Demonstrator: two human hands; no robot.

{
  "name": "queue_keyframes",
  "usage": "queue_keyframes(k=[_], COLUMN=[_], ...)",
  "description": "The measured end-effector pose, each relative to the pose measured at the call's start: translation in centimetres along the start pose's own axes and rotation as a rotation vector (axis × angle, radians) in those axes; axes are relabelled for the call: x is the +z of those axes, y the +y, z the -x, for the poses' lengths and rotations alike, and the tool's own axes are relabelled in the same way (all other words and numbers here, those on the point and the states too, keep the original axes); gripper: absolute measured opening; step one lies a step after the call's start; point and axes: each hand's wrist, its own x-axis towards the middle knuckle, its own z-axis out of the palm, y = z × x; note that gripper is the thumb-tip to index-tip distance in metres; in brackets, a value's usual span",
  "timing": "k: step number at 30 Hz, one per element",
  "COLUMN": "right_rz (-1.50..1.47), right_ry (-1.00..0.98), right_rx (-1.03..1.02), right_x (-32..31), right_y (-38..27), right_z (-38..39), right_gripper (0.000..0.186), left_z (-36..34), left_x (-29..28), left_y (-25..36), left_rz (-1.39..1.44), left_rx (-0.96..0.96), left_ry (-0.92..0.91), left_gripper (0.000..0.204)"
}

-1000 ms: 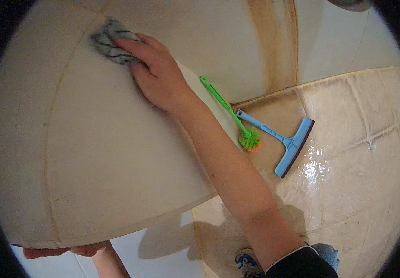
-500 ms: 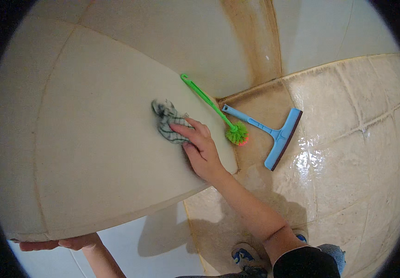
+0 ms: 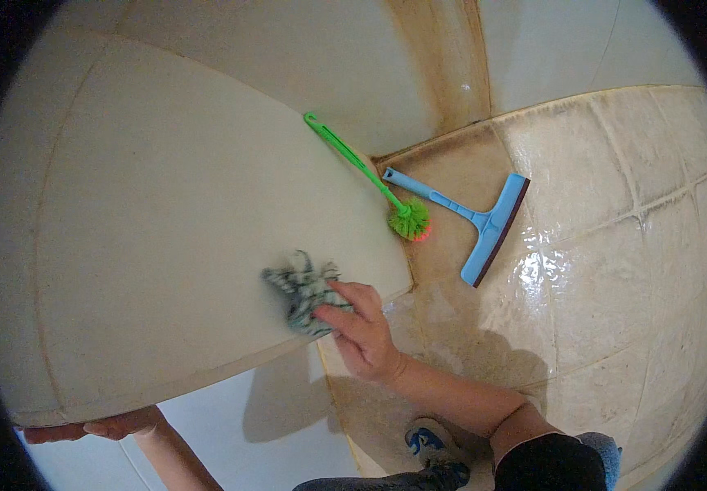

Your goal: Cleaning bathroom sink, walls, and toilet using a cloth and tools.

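A broad cream ledge (image 3: 165,213) with a flat top fills the left and middle of the view, its surface crossed by faint seams and its near edge curving down toward the person. Behind it rises a pale wall (image 3: 345,57) marked by a brown stained streak (image 3: 443,57) that runs down into the corner. To the right lies the floor (image 3: 615,245) of beige tiles, wet and shiny, with darker grime along the grout lines and at the foot of the wall.

On the floor near the corner rests a blue squeegee (image 3: 472,217), its handle pointing up-left and its blade toward the right. Just beside it, a green brush (image 3: 366,176) leans with its long handle against the edge of the ledge and its bristled head down on the floor, close to the squeegee handle.

The right hand (image 3: 362,331) reaches up from the lower right, fingers bent and pressing on a crumpled grey-green cloth (image 3: 303,290), which lies on the ledge top near its front right edge. The left hand (image 3: 96,427) sits at the lower left, its fingers curled under the rim of the ledge. A blue and white shoe (image 3: 429,442) shows on the floor below the right forearm.
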Motion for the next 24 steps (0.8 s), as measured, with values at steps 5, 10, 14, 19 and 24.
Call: queue_keyframes(k=[5,10,14,19,24], right_rz=[0.279,0.285,0.273,0.189,0.242], right_ry=[0.173,0.171,0.182,0.146,0.074], right_rx=[0.498,0.702,0.579,0.254,0.476], right_x=[-2.0,-3.6,-2.8,-1.9,-1.7], right_y=[8.0,10.9,10.1,10.6,9.5], right_z=[3.4,6.2,4.3,-2.7,-8.8], right_gripper=[0.046,0.041,0.042,0.043,0.043], left_z=[-0.5,-1.1,-0.8,-0.7,-0.9], left_x=[0.3,0.0,0.2,0.2,0.2], left_y=[0.1,0.0,0.2,0.6,0.6], left_rz=[0.112,-0.052,-0.042,-0.040,-0.036], left_rx=[-0.129,0.089,0.082,0.075,0.086], left_ry=[0.068,-0.043,-0.023,-0.025,-0.023], left_gripper=[0.073,0.072,0.073,0.073,0.074])
